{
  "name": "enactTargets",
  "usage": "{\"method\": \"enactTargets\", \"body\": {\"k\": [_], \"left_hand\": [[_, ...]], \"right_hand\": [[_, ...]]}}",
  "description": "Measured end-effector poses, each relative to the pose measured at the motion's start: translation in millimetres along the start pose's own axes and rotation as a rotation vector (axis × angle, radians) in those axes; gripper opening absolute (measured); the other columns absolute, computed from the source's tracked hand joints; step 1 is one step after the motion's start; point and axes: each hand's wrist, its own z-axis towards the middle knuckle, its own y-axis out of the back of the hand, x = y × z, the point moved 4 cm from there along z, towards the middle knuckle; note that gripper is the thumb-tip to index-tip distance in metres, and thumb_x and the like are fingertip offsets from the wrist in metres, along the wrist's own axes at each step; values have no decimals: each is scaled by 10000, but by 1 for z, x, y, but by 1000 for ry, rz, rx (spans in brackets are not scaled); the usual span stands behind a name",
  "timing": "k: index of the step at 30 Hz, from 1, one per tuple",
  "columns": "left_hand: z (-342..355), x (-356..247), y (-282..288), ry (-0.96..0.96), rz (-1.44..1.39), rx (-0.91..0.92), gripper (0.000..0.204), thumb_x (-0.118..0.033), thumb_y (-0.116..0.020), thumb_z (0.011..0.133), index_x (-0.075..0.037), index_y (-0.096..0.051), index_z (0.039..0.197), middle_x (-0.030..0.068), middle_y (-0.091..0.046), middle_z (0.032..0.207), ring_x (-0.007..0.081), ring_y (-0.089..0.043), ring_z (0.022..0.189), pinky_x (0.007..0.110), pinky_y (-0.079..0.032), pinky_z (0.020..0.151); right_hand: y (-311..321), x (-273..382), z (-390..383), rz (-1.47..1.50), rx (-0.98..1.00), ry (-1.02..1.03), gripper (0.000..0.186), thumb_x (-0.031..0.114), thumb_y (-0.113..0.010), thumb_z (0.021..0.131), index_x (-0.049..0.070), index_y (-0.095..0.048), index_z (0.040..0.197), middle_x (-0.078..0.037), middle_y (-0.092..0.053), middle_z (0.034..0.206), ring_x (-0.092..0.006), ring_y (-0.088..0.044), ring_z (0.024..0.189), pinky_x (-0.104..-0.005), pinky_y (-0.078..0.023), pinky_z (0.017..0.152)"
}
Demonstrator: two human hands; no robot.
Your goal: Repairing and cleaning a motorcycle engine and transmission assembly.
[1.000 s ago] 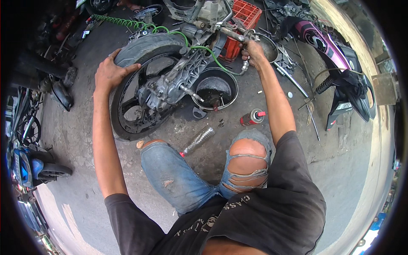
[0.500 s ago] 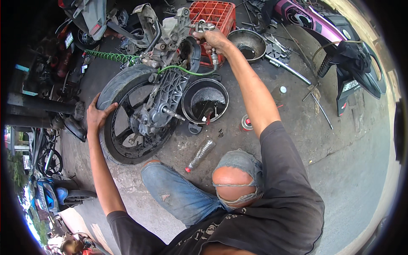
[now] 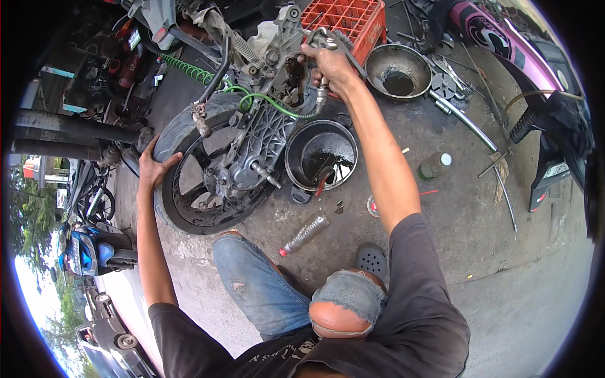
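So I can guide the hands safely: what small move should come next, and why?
I'd probably lift the right hand slightly: the green hose joined to its metal tool appears to cross the ribbed casing and could snag, while the left hand rests on the tyre.

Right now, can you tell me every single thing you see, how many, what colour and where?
wheel: 1, black, left of middle
engine casing: 1, grey, beside wheel
coiled hose: 1, green, upper left
metal tool: 1, silver, top middle
crate: 1, orange-red, top middle
pans: 2, dark, middle and upper right
bottle: 1, clear, red-capped, middle floor
jar: 1, greenish, right
metal bar: 1, silver, right
body panel: 1, pink-black, upper right
motorcycle: 1, blue, left
other parts: too many to count
shoe: 1, grey, lower middle
jeans: 1, blue, bottom
shirt: 1, black, bottom
left hand: 1, bare, on wheel
right hand: 1, bare, holding metal tool
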Motion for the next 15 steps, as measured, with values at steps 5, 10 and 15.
{"method": "enactTargets", "body": {"k": [5,10,15], "left_hand": [[2,0,-2,3,36,13,956,-453,-895,621,27,-559,1377,232,-666,1257,301,-652,1172,384,-464,1048],[-1,15,4,26,45,-7,945,-508,-871,629,-3,-578,1371,236,-669,1247,326,-646,1182,402,-470,1043],[-2,13,3,46,43,-8,943,-627,-807,654,-43,-601,1365,222,-673,1247,341,-641,1186,410,-472,1042]], "right_hand": [[34,-20,-55,-43,-1,314,338,231,-602,1017,-13,-584,1250,-113,-701,1016,-121,-567,541,-305,-527,564],[-16,-13,-162,-95,165,658,386,93,-683,938,-31,-580,1289,-152,-683,1108,-182,-698,877,-312,-556,735],[-116,7,-216,-668,771,1275,583,104,-733,812,-4,-574,1362,-95,-726,1005,-242,-713,920,-469,-516,965]]}}
